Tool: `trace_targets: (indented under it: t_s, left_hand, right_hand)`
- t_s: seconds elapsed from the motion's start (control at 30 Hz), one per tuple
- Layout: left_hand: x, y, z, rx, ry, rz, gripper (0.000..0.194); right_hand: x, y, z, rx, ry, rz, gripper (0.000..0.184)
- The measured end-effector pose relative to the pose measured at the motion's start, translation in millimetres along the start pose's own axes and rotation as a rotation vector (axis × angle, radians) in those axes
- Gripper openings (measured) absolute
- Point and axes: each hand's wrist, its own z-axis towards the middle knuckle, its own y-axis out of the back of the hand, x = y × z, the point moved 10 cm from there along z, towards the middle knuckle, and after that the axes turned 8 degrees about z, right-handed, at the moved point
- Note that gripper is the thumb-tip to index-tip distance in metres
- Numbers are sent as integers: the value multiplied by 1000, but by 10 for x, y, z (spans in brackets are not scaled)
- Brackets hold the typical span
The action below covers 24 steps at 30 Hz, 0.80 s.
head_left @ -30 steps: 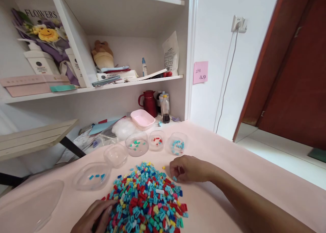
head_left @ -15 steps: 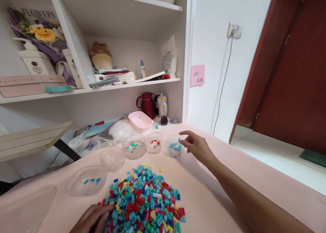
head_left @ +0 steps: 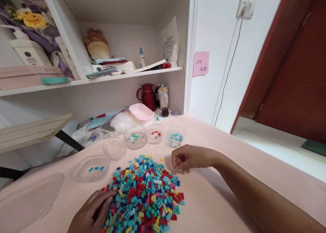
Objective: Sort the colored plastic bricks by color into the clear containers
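Observation:
A heap of small toy building bricks (head_left: 142, 195), mostly light blue with red, yellow, green and pink, lies on the pink tabletop. My left hand (head_left: 93, 209) rests at its left edge, index finger and thumb apart, fingertips touching bricks; its lower fingers are hidden. Just right of the heap's far side hovers my right hand (head_left: 189, 158), its fingers loosely bent and parted, with no brick visible in them. Beyond it stands a clear bowl (head_left: 183, 133) of light blue bricks. Beside that are a small bowl (head_left: 155, 126) with red bricks and a wider bowl (head_left: 127, 141) with green ones.
A clear container (head_left: 76, 168) with several blue bricks sits left of the heap, near a bare clear bowl (head_left: 114, 153) and a large clear lid or tray (head_left: 33, 199). A pink basin (head_left: 141, 114), red jug (head_left: 148, 99) and bottle (head_left: 164, 105) stand behind, under a shelf (head_left: 132, 73).
My right hand has moved from above the light blue bricks' bowl back toward me, beside the heap. My left hand stays at the heap's edge. The view has tilted slightly down.

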Motion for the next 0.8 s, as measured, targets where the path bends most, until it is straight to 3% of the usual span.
trace_targets:
  t_s: [0.27,0.47,0.8]
  left_hand:
    - [2,-19,-16,-34,-22,-16,24]
    - [-38,1,-34,-47,-25,-36,23]
    - [42,-52,-29,-35,2,-29,22]
  right_hand:
    - [-201,-157,76,91,-69,-189,30]
    - [-254,-214,155,77,-86,-37,14]
    - [-345,-155,219,15,-129,203,18]
